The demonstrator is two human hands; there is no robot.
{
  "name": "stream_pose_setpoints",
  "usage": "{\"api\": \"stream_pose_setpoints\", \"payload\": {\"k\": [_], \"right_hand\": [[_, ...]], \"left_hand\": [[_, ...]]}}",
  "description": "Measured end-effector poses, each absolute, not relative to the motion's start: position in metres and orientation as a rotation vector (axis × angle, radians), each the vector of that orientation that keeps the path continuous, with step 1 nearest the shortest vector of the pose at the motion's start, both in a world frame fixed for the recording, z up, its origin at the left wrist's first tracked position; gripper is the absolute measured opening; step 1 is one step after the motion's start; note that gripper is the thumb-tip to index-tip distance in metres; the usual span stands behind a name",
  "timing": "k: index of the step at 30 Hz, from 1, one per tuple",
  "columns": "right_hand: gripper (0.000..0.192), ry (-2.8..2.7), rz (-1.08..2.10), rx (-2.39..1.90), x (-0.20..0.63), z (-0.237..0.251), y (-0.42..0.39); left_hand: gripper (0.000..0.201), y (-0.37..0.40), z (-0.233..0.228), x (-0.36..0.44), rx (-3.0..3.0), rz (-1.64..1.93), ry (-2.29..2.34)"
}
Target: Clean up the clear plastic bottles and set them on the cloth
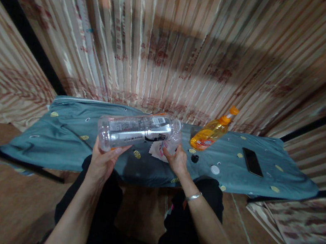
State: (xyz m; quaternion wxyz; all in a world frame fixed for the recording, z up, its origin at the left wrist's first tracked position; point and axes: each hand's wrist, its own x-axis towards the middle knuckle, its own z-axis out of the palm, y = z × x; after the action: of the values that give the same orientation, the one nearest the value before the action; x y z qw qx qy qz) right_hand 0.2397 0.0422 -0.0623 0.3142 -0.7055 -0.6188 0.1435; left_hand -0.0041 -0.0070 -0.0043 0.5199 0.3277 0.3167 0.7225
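Silver-labelled bottle (140, 131): clear plastic, cylindrical, lying aslant, base clamped in left hand (105, 159). Right hand (177, 160): beside the neck; grip cannot be told. Beyond it, rightward: glossy orange-topped bottle (208, 135), translucent amber. Beneath: patterned cloth (65, 138).

A dark phone (253, 162) lies on teal cloth (62, 144) before curtains (174, 56).

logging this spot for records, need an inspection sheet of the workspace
Surface: blue-green cloth, pineapple print, some creases.
Things in use: clear bottle with silver label, tilted; pale printed piece near its neck.
Clutter: orange-capped bottle, black cap-like piece, white disc, dark phone.
Left hand: fingers hold the clear bottle's base end.
Right hand: near the bottle's neck; grip unclear.
Cables: nothing seen.
Surroundings: patterned curtain, dark pole.
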Motion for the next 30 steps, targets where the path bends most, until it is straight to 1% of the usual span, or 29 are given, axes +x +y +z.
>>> {"api": "stream_pose_setpoints", "payload": {"k": [6, 11, 18, 25, 30], "right_hand": [[0.039, -1.632, 0.343, -1.824, 0.2402, -0.0639, 0.042], [0.042, -1.644, 0.324, -1.855, 0.24, -0.0647, 0.0422], [0.046, -1.642, 0.383, -1.878, 0.2405, -0.0637, 0.0429], [0.042, -1.635, 0.375, -1.859, 0.2404, -0.0628, 0.0422], [0.04, -1.628, 0.395, -1.862, 0.2397, -0.0596, 0.0412]], "left_hand": [[0.06, -0.0076, -0.0026, -0.0036, 0.787, 1.723, 0.762], [0.061, -0.0074, -0.0042, -0.0043, 0.789, 1.724, 0.769], [0.067, -0.0074, -0.0047, -0.0034, 0.783, 1.736, 0.775], [0.062, -0.008, -0.0022, -0.0027, 0.789, 1.736, 0.773], [0.062, -0.008, -0.003, -0.0027, 0.785, 1.729, 0.774]]}}
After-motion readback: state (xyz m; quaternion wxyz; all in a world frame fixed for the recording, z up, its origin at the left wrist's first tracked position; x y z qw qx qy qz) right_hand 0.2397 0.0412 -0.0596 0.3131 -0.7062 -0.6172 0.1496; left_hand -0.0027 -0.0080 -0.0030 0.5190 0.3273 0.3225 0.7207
